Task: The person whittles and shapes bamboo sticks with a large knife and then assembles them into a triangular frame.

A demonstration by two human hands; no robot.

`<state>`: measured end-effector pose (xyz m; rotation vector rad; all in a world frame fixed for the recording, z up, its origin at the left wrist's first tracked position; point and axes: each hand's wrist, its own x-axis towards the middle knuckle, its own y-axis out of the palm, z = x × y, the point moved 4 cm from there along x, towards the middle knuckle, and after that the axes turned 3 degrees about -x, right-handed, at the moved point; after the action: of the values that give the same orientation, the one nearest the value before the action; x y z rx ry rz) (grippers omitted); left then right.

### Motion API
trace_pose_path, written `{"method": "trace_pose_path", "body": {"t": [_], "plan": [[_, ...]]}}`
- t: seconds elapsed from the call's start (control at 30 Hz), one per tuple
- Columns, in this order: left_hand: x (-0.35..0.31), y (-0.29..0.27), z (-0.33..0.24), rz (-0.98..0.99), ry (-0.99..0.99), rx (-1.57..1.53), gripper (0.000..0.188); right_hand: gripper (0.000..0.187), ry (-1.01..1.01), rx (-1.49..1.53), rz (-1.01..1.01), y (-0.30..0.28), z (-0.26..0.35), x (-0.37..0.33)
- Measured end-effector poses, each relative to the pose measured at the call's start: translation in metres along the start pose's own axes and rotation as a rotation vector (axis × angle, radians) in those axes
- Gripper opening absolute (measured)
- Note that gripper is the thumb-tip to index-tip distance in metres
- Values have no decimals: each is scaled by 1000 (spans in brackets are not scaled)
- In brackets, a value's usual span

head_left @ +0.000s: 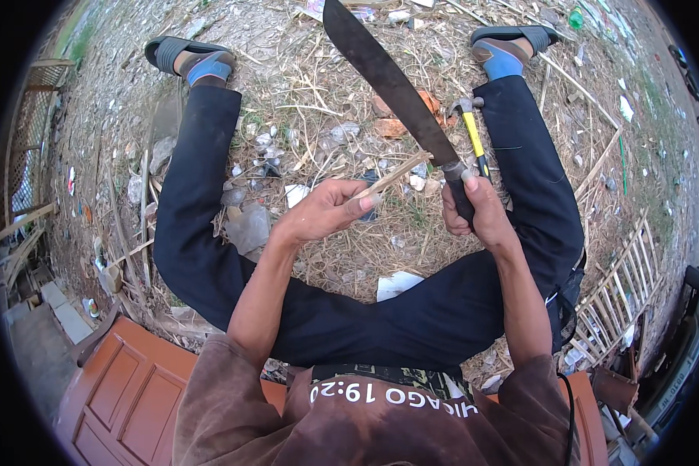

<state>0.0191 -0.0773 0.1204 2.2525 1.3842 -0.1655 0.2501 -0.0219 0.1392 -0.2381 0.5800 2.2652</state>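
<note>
My right hand (pixel 478 210) grips the dark handle of a long machete (pixel 388 78), whose blade points up and away from me. A thin sliver of bamboo (pixel 396 175) is pinched in my left hand (pixel 326 210). The sliver's far end touches the blade just above the handle. Both hands are held between my spread legs in dark trousers. A hammer (pixel 471 128) with a yellow and black handle lies on the ground right behind the blade.
I sit on a reddish-brown panelled door (pixel 132 388) laid flat. Dry grass, stones, brick pieces (pixel 392 124) and litter cover the ground. A wooden lattice frame (pixel 625 287) lies at the right, another (pixel 31 132) stands at the left.
</note>
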Motion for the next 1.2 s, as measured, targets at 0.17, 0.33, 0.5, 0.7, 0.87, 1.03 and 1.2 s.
{"method": "trace_pose_path", "body": {"t": [0.17, 0.33, 0.5, 0.7, 0.87, 1.03, 1.2], "plan": [[1, 1, 0, -28, -64, -11, 39, 45, -180, -370, -243, 4, 4, 2], [5, -4, 3, -40, -88, 8, 37, 35, -274, -854, -487, 16, 27, -5], [1, -11, 0, -32, -36, -150, 36, 39, -299, -925, -553, 29, 35, 4], [3, -28, 8, -37, -48, -201, 32, 48, -32, -117, -301, 33, 11, 23], [-3, -26, 2, -66, -9, -198, 35, 49, 89, 47, -220, 47, 21, 21], [-1, -21, 4, -189, 71, -83, 38, 56, 252, 206, -147, 48, 12, 15], [-15, -15, 6, -518, 125, 431, 31, 54, 199, 181, -149, 44, 8, 17]]}}
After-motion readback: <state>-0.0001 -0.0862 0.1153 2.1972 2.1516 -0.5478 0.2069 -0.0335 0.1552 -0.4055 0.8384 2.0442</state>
